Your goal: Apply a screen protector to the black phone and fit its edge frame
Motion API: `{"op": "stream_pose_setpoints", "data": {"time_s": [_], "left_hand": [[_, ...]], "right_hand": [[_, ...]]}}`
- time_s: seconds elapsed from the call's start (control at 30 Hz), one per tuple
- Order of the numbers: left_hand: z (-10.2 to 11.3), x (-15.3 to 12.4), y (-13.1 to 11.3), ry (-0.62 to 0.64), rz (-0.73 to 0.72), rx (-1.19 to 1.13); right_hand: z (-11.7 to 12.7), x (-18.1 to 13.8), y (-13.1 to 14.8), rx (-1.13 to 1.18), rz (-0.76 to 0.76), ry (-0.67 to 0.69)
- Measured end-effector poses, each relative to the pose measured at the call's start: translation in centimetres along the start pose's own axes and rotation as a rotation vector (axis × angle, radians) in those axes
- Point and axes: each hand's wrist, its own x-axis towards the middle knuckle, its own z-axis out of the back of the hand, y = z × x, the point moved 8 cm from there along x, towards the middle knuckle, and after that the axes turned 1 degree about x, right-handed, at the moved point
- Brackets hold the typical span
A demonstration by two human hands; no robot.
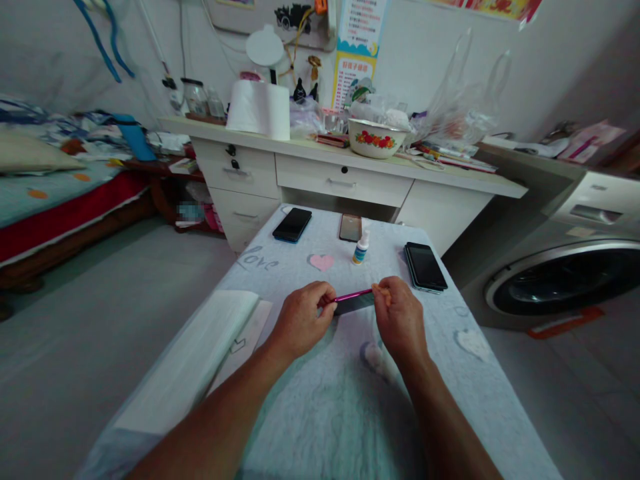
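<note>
Between both hands, just above the cloth-covered table [320, 400], is a thin dark phone [354, 303] with a shiny magenta edge, tilted so that this edge faces up. My left hand [306, 317] pinches its left end between thumb and fingers. At the other end, my right hand [400, 317] is closed on it, with its fingertips partly hidden. A small white spray bottle [361, 249] with a blue and yellow label stands beyond the hands. Stacked dark phones [427, 267] lie to the right of my right hand.
Farther back lie a black phone [293, 225] and a brown-grey phone or case [351, 227]. Folded white sheets [200, 367] cover the table's left side. A white desk [345, 180] bears a flowered bowl [375, 139] and a paper roll [258, 110]. A washing machine [565, 220] stands right.
</note>
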Motion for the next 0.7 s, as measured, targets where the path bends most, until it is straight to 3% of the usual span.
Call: {"op": "stream_pose_setpoints", "data": {"time_s": [0.17, 0.43, 0.7], "left_hand": [[-0.1, 0.0, 0.0, 0.001, -0.005, 0.013], [-0.1, 0.1, 0.1, 0.003, 0.008, 0.013], [-0.2, -0.1, 0.2, 0.004, -0.004, 0.010]], "right_hand": [[0.0, 0.0, 0.4, -0.050, 0.014, -0.001], [0.5, 0.0, -0.1, -0.138, -0.110, 0.096], [0.6, -0.4, -2.1, 0.071, -0.281, 0.182]]}}
